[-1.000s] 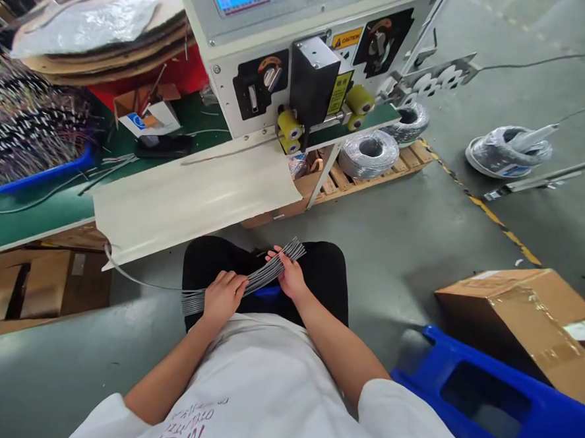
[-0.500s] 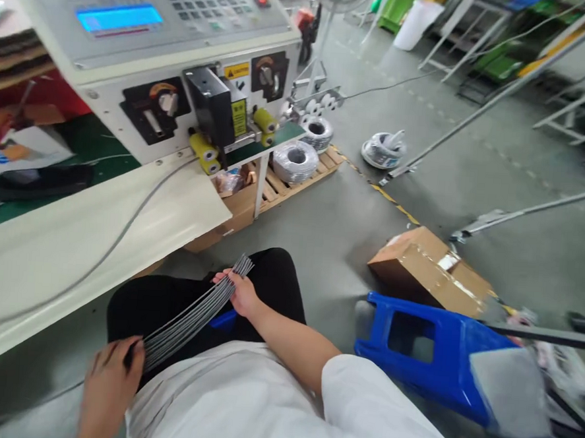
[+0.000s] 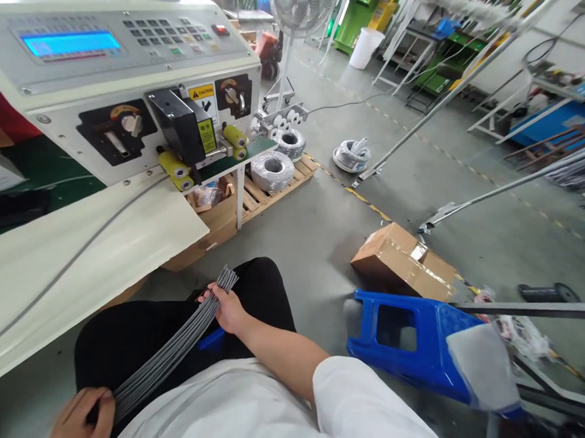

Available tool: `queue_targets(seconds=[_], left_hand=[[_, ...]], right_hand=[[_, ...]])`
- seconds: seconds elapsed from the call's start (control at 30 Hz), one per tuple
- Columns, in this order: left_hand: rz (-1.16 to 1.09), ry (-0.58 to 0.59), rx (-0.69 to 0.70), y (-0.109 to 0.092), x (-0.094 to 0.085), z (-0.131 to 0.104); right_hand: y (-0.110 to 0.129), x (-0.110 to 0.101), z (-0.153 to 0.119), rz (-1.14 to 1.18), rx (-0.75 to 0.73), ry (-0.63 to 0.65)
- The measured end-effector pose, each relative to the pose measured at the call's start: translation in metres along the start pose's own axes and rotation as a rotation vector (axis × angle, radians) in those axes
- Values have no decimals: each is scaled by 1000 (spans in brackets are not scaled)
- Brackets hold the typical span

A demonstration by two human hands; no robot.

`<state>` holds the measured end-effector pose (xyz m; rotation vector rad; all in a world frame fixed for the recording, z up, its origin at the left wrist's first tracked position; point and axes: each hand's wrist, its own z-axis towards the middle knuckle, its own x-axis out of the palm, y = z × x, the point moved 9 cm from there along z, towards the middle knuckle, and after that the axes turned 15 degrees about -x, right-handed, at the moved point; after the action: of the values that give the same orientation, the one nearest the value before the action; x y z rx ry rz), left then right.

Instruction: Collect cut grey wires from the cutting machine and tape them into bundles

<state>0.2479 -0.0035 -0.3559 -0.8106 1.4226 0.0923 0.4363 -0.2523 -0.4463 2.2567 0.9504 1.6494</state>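
Observation:
A bundle of cut grey cables lies slantwise across my lap, over black trousers. Near its upper end, my right hand is closed around it, with the cut ends sticking out past the thumb. My left hand is curled at the lower end, low at the left edge of my body; its fingers hide that end of the bundle. From the wire-cutting machine, a single grey cable runs down over a cream sheet to the left.
Wrapped cable coils sit on a wooden pallet beyond the bench. To my right are a cardboard box and a blue plastic stool lying on its side. Metal poles slant across the right. A fan stands behind.
The view has swung up and to the right, so the machine and floor items appear further left. Both hands keep hold of the cable bundle, which appears lower and further left.

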Motion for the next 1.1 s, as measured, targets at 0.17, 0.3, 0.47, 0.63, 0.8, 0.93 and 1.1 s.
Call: queue_targets(seconds=[0.17, 0.3, 0.47, 0.63, 0.8, 0.93, 1.1], left_hand=[[139, 25, 79, -13, 8, 3], [282, -91, 143, -48, -4, 4], [245, -385, 360, -125, -48, 4], [160, -554, 386, -195, -105, 44], [159, -567, 212, -230, -135, 96], [211, -550, 153, -231, -132, 108], [268, -456, 143, -200, -128, 99]], right_hand=[[3, -8, 0, -67, -32, -78], [0, -15, 3, -84, -34, -137], [-5, -12, 1, -142, 23, -116], [-5, -8, -3, -213, 39, -83], [-4, -8, -4, -211, 41, -51], [-3, -4, -4, -191, 45, -20], [-6, 1, -5, -162, 87, -6]])
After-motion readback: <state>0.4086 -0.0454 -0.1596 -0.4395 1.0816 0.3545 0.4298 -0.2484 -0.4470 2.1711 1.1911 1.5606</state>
